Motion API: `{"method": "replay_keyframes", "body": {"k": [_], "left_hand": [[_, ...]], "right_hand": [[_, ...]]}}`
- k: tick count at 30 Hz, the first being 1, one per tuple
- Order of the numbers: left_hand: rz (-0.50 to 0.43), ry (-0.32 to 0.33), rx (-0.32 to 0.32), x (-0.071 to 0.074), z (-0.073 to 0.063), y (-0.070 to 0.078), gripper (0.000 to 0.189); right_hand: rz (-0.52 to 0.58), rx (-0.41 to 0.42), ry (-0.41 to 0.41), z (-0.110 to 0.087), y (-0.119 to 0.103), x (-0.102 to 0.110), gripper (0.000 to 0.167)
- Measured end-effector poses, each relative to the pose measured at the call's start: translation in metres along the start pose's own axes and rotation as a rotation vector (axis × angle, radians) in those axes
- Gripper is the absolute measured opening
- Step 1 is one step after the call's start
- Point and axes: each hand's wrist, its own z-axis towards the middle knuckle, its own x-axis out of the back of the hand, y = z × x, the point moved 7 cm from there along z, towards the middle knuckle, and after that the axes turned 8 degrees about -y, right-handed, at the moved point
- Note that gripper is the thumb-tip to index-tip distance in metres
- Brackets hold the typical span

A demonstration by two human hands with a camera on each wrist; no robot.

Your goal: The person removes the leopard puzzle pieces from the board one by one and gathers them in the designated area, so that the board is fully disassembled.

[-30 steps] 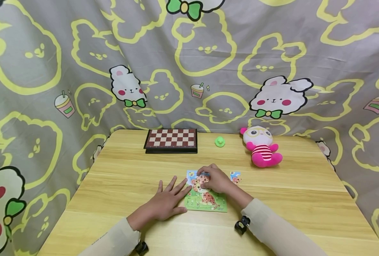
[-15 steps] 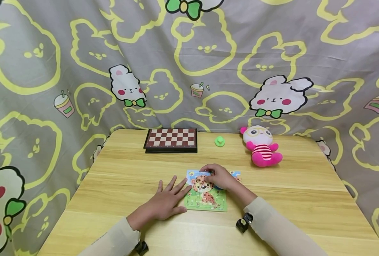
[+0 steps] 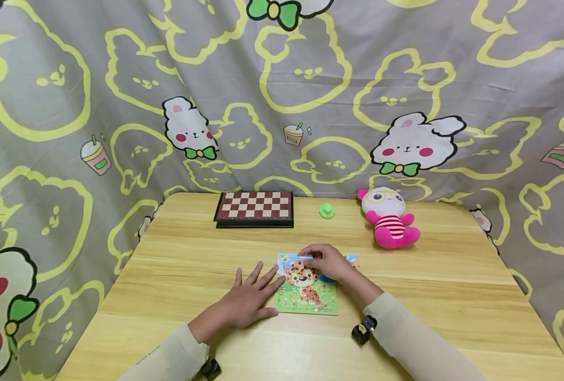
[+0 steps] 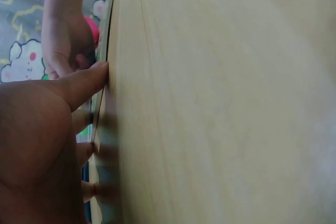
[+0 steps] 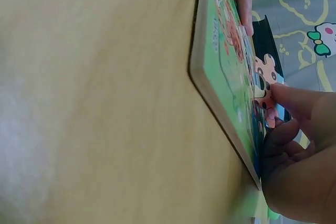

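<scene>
**Right hand pinching a puzzle piece over a puzzle**

The right hand is holding the puzzle piece tilted up between thumb and finger, near the puzzle's far side. The puzzle is lying flat on the table. The left hand is spreading its fingers, their tips touching the puzzle's left edge. A loose piece is lying beyond the right wrist, partly hidden. Farther back, a chessboard, a green toy duck and a pink stuffed toy are sitting before a curtain.
</scene>
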Motion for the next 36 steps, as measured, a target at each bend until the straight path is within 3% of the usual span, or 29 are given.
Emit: {"method": "replay_keyframes", "body": {"k": [16, 36], "left_hand": [[0.005, 0.0, 0.008, 0.0006, -0.0008, 0.0, 0.077], [-0.007, 0.006, -0.013, 0.0023, -0.0011, 0.0016, 0.076]], "right_hand": [[0.134, -0.004, 0.003, -0.0021, 0.0039, 0.0003, 0.02], [0.094, 0.02, 0.004, -0.009, -0.0057, 0.0071, 0.021]]}}
